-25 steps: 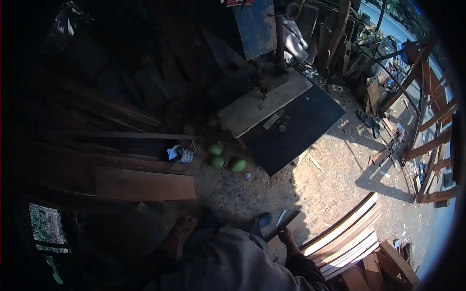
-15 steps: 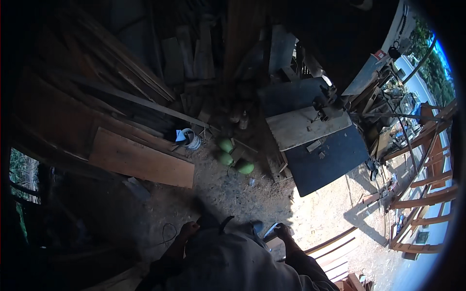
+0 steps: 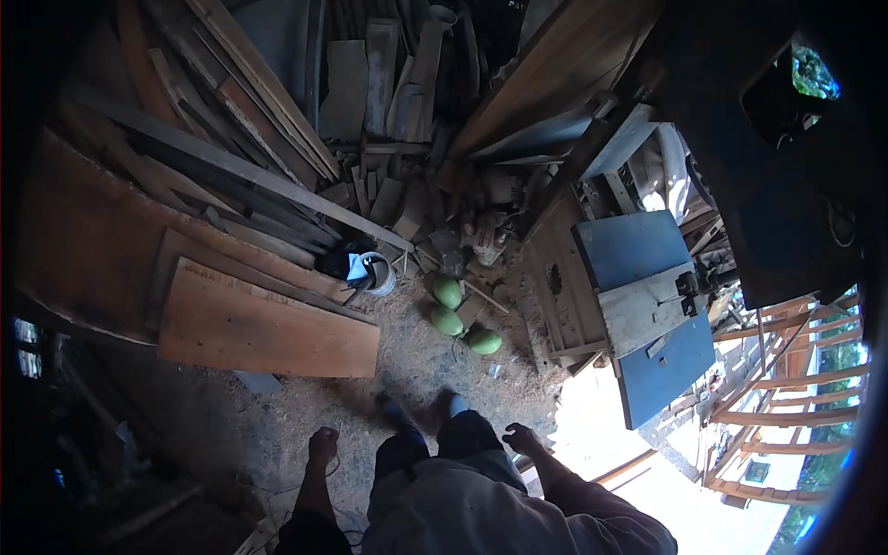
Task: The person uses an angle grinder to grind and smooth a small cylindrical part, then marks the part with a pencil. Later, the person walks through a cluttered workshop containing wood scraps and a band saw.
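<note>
My left hand (image 3: 323, 445) hangs beside my left leg over the dirt floor, its fingers curled in and nothing visible in them. A thin cord on the floor passes close behind it. My right hand (image 3: 524, 438) is held out beside my right thigh, with thumb and fingers a little apart and nothing seen between them. Both hands are clear of the things around. Ahead of my feet lie several green coconut-like fruits (image 3: 446, 321) on the ground.
A wide brown board (image 3: 268, 319) leans at the left, near a white bucket (image 3: 380, 276) with things in it. A blue-topped workbench (image 3: 661, 365) carrying a pale plank (image 3: 643, 310) stands at the right. Timber pieces (image 3: 381, 79) are stacked at the back. Wooden slats (image 3: 786, 418) stand far right.
The view has shifted, with the bench now farther right and both my feet showing. My left hand has swung outward from my body; my right hand is now farther from my leg.
</note>
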A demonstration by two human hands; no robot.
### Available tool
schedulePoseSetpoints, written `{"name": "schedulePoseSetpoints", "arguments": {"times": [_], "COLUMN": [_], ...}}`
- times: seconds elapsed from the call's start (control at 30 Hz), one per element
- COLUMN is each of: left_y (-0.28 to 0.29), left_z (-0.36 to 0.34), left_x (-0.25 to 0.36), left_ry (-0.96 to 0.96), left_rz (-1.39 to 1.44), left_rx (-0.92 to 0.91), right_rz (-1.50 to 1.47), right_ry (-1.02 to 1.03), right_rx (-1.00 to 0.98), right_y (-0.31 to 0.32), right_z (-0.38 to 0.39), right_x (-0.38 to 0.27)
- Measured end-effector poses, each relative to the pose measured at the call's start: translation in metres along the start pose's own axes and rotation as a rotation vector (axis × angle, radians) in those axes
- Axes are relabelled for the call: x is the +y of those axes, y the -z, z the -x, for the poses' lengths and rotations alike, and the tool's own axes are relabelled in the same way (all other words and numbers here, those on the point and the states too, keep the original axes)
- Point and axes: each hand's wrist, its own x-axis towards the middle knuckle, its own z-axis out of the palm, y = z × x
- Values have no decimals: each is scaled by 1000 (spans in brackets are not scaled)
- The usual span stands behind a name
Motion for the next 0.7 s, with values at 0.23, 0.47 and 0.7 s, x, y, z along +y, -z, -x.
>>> {"name": "schedulePoseSetpoints", "arguments": {"times": [0.23, 0.47, 0.7], "left_y": [41, -14, -31], "left_z": [-47, 24, 18], "left_x": [-30, -1, 115], "left_ry": [127, 714, 206], "left_rz": [367, 403, -177], "left_rx": [228, 91, -387], "right_rz": [123, 263, 12], "right_ry": [124, 203, 340], "right_rx": [-3, -211, -253], "right_y": [96, 124, 164], "right_z": [-119, -296, -389], "right_x": [-144, -235, -335]}}
